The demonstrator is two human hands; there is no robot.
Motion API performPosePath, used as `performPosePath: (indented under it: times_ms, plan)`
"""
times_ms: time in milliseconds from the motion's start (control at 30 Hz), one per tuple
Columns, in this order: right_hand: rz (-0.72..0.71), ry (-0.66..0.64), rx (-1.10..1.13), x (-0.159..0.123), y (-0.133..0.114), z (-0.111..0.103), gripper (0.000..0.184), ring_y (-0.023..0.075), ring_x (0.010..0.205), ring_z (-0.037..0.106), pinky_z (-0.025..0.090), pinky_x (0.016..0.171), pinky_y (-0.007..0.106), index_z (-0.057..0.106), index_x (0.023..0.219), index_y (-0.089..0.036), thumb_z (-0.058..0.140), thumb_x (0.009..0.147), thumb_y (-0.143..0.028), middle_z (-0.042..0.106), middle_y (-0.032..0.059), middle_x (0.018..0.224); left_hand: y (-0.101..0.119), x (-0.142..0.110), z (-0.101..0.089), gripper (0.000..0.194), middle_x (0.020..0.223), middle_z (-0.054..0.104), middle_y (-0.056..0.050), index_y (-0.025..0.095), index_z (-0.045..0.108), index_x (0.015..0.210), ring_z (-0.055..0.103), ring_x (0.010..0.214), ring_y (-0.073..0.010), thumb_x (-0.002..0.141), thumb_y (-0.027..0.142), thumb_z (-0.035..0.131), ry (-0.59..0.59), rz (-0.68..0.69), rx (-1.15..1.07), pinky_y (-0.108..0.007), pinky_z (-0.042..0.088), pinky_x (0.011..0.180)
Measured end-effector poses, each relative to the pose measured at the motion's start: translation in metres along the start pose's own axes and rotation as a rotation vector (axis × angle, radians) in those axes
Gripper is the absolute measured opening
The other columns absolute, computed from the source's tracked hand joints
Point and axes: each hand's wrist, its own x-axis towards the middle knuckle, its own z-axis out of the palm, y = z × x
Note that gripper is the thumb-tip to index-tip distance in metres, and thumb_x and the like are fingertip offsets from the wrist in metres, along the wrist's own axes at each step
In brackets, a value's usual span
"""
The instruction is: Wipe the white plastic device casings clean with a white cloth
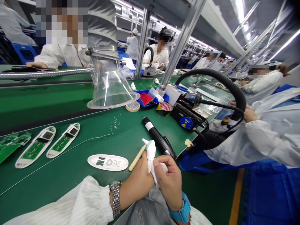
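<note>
My left hand (138,181) and my right hand (170,181) meet at the near edge of the green bench (70,175). Both close on a white cloth (151,156) that sticks up between them. A thin wooden stick (137,157) juts up-left from my left hand. A black pen-shaped tool (158,139) lies on the bench just behind my right hand. A white oval cover plate (107,162) lies flat left of my hands. I wear a metal watch on the left wrist and a blue band on the right.
Two white oval casings with circuit boards (36,147) (63,140) and a green board (10,145) lie at left. A clear extraction hood (110,84), tape rolls (132,106), a blue tray (146,98) and a black soldering station (187,112) stand behind. A co-worker's sleeve (257,137) reaches in from the right.
</note>
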Motion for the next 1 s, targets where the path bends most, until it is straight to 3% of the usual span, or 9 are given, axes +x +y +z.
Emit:
performPosePath:
  times_ms: [200,567,767,1000]
  plan:
    - [0.074,-0.021,0.041,0.008,0.004,-0.002,0.028,0.0062,0.041,0.036,0.03,0.038,0.016,0.053,0.068,-0.017,0.068,0.068,-0.04,0.048,-0.0059,0.049,-0.001,0.002,0.002,0.034,0.091,0.056,-0.011,0.009,0.038,0.109,0.056,0.086,-0.0222,0.075,0.008,0.042,0.02,-0.015,0.012,-0.033,0.044,0.074]
    - [0.139,-0.069,0.023,-0.005,-0.004,-0.005,0.029,0.0075,0.049,0.042,0.036,0.046,0.017,0.052,0.066,-0.016,0.069,0.066,-0.04,0.052,-0.004,0.056,-0.004,-0.001,0.0,0.037,0.081,0.055,-0.005,0.013,0.039,0.108,0.055,0.074,-0.0199,0.073,0.016,0.051,-0.02,0.0,0.025,-0.03,0.042,0.063]
    - [0.179,-0.157,0.046,-0.003,-0.002,-0.009,0.032,0.0069,0.048,0.039,0.032,0.044,0.017,0.053,0.069,-0.016,0.069,0.069,-0.044,0.05,-0.0046,0.054,-0.001,0.001,-0.002,0.041,0.085,0.056,-0.006,0.013,0.037,0.113,0.054,0.088,-0.0218,0.073,0.013,0.049,-0.037,0.028,0.015,-0.031,0.042,0.074]
    - [0.187,-0.136,0.231,-0.001,-0.006,-0.024,0.029,0.0074,0.048,0.043,0.035,0.044,0.017,0.053,0.073,-0.018,0.071,0.07,-0.042,0.053,-0.0044,0.058,-0.003,-0.002,-0.001,0.025,0.08,0.052,-0.001,0.016,0.043,0.095,0.051,0.074,-0.0152,0.072,0.011,0.049,0.04,-0.001,0.007,-0.028,0.042,0.069]
